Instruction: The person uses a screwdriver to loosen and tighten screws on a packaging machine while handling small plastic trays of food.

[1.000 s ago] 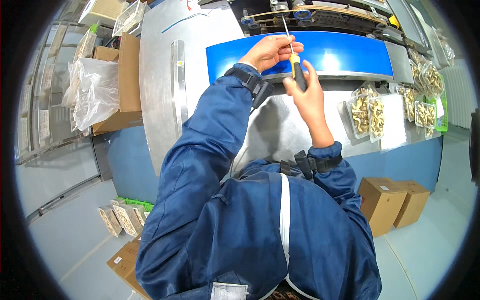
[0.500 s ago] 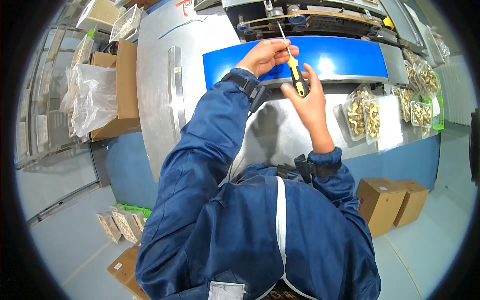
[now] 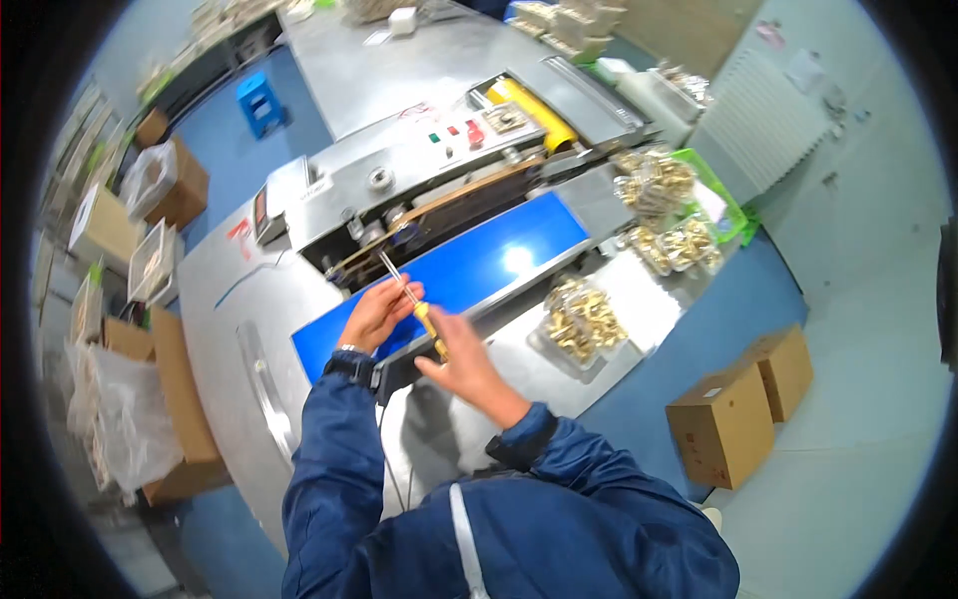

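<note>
A screwdriver point(image 3: 423, 317) with a yellow and black handle slants up and left, over the near left part of a blue conveyor belt point(image 3: 469, 265). My left hand point(image 3: 377, 317) is closed around its metal shaft, just above the handle. My right hand point(image 3: 467, 369) is at the handle's lower end, thumb and fingers to either side. Motion blurs those fingers, so their grip on the handle is unclear. The shaft's tip points at the pulleys and brown band along the front of a metal machine point(image 3: 344, 190); whether it touches them I cannot make out.
Clear tubs of mushrooms point(image 3: 581, 324) stand right of the belt, with more packs by a green basket point(image 3: 733, 205). A yellow roller point(image 3: 534, 115) lies behind. Cardboard boxes point(image 3: 723, 424) stand on the right floor; an open carton point(image 3: 180, 399) with plastic film is at left.
My view has turned and shifted, bringing the machine's top and the far table into sight. Both hands and the screwdriver now appear lower and farther left. My left hand still grips the shaft.
</note>
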Action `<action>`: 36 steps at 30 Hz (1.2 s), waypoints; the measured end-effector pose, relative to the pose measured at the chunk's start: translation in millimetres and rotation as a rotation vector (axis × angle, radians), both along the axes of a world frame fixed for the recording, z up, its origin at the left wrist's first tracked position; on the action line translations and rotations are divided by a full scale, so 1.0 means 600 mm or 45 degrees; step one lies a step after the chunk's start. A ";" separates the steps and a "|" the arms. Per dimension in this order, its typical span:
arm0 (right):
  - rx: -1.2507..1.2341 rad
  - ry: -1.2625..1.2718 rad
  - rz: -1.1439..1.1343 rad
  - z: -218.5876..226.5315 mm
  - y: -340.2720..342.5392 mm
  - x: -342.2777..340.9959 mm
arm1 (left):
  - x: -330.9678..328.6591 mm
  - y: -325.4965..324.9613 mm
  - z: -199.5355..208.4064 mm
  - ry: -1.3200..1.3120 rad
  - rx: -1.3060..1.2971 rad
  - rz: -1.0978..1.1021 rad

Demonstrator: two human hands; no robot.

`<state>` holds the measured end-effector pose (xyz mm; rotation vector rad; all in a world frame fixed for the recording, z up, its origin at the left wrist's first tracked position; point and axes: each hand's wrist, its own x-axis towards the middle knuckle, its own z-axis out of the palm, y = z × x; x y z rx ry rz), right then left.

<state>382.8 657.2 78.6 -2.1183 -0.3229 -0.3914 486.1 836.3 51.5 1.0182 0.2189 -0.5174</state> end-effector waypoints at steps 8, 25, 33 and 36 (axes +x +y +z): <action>1.891 1.306 0.226 0.002 0.002 0.023 | 0.009 0.000 0.021 0.017 0.152 -0.018; 1.731 1.360 0.344 0.006 0.026 0.022 | -0.002 0.005 0.009 -0.027 -0.279 -0.043; 0.939 0.997 0.269 0.013 0.015 0.025 | 0.002 -0.006 0.021 -0.012 -0.041 -0.027; -0.127 -0.076 0.032 0.025 0.005 0.017 | 0.004 -0.012 0.026 -0.021 -0.021 -0.002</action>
